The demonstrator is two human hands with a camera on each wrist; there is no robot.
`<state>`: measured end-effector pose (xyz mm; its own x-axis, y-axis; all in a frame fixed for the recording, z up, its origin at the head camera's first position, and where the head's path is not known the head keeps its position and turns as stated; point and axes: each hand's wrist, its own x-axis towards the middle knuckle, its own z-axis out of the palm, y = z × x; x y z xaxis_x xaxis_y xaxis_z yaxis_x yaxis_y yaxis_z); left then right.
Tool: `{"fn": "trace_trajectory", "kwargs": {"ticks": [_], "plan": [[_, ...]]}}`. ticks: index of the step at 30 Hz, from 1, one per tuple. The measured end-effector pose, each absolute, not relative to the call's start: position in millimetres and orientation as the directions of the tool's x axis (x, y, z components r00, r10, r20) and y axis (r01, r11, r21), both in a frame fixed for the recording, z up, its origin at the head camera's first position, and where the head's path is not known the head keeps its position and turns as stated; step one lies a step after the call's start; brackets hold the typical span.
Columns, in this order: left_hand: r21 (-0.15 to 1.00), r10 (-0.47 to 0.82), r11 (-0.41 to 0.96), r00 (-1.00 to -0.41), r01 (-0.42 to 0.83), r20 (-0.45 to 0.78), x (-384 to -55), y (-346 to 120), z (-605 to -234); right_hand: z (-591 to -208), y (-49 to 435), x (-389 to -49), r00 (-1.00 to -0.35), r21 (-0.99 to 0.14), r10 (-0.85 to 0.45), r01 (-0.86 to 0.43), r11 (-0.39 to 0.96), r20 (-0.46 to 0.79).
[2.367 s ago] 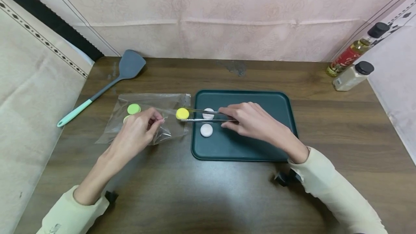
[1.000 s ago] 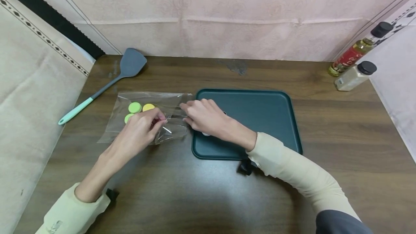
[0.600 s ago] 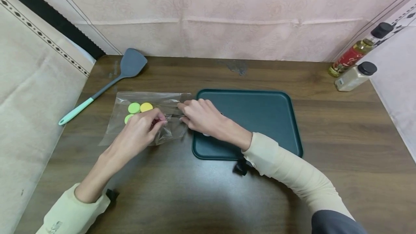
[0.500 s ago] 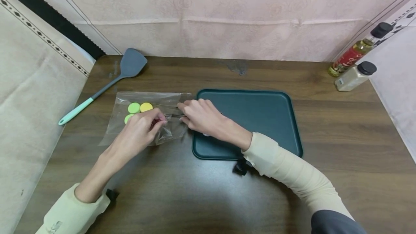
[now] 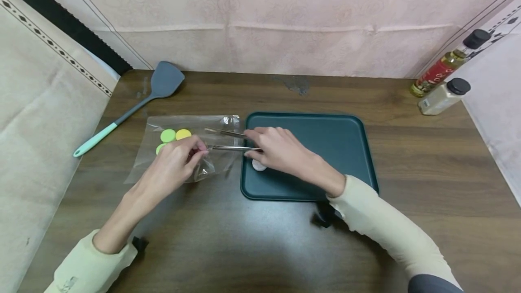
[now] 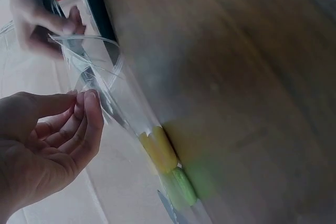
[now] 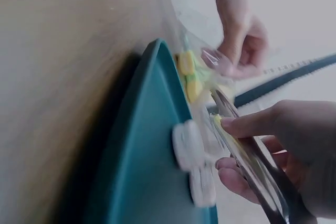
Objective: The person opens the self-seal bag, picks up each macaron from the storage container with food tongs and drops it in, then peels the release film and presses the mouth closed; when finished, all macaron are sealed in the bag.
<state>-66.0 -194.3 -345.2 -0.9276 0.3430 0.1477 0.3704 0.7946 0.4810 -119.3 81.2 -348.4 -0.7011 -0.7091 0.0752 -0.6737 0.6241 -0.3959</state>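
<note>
My left hand [image 5: 198,152] pinches the upper film of a clear plastic bag [image 5: 220,166] and holds its mouth up. Inside lie a green disc [image 5: 167,135], a yellow disc [image 5: 183,134] and a second green one half hidden by my fingers. My right hand [image 5: 253,141] grips metal tongs [image 5: 228,147]; their tips are spread, hold nothing and reach into the bag's mouth. A white disc [image 5: 258,165] shows under that hand on the dark teal tray [image 5: 325,148]. The right wrist view shows two white discs [image 7: 187,145] on the tray [image 7: 142,166] beside the tongs [image 7: 252,174].
A grey spatula [image 5: 134,108] with a mint handle lies at the back left. An oil bottle [image 5: 445,63] and a spice jar [image 5: 442,96] stand at the back right corner. Cloth walls close in the brown table [image 5: 260,248] on three sides.
The tongs carried the yellow disc into the bag and left it beside the green one. My right hand has since drawn back to the right with the tongs empty. The left hand stayed put.
</note>
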Motion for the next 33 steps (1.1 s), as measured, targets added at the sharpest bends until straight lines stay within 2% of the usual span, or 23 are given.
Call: {"fn": "trace_trajectory", "kwargs": {"ticks": [7,15,23,33], "plan": [[0.484,0.345,0.792,-0.927,0.371,0.146,-65,-196,-344,-340,149,-99,-0.745,-0.431,-0.661,-0.627,0.649,0.087],[0.495,0.350,0.785,-0.926,0.373,0.143,-64,-197,-344,-342,210,-81,-0.742,-0.370,-0.644,-0.661,0.653,0.188],[0.498,0.356,0.783,-0.925,0.374,0.134,-63,-197,-344,-350,230,-66,-0.715,-0.381,-0.673,-0.686,0.620,0.191],[0.504,0.356,0.788,-0.929,0.355,0.097,-61,-196,-343,-366,226,-65,-0.709,-0.400,-0.692,-0.679,0.616,0.137]]}}
